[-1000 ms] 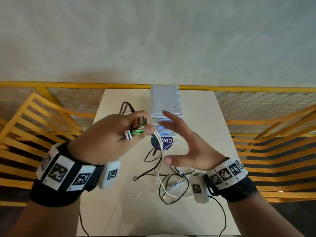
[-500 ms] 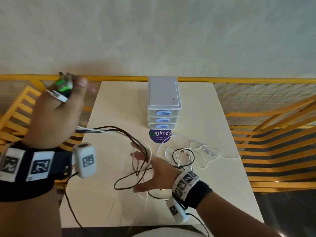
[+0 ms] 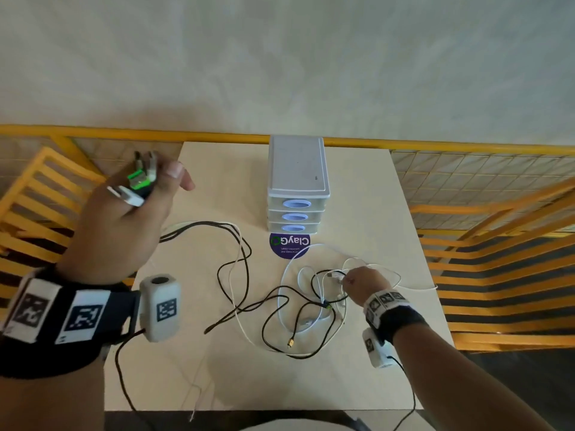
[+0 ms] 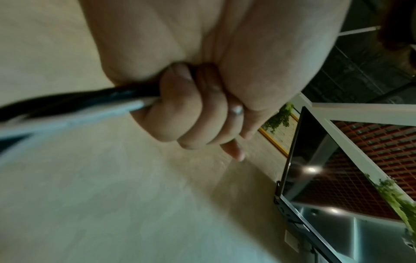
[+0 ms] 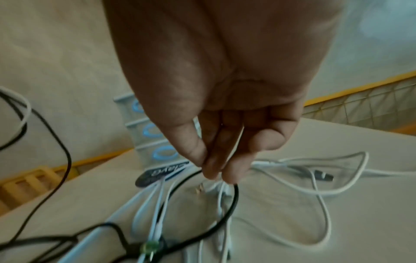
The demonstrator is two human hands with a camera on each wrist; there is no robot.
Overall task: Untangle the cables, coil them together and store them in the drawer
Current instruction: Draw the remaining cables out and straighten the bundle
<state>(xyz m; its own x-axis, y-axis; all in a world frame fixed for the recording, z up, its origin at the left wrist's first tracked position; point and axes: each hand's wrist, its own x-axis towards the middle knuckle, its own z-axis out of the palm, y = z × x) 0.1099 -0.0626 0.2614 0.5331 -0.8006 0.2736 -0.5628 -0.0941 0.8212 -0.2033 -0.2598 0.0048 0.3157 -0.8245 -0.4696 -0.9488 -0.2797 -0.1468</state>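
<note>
— Left hand?
— It's gripping the plug ends, raised at the table's far-left corner.
— Right hand?
— It's pinching into the cables lying tangled near the drawer unit.

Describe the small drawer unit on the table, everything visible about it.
The drawer unit is a small pale grey, plastic-looking tower with a flat lid and three stacked drawers, each with an oval light-blue handle opening. All three drawers look closed. It stands upright at the far edge of the table, against the yellow railing, just behind a round purple sticker. Neither hand touches it, and no cable appears to reach it.
</note>
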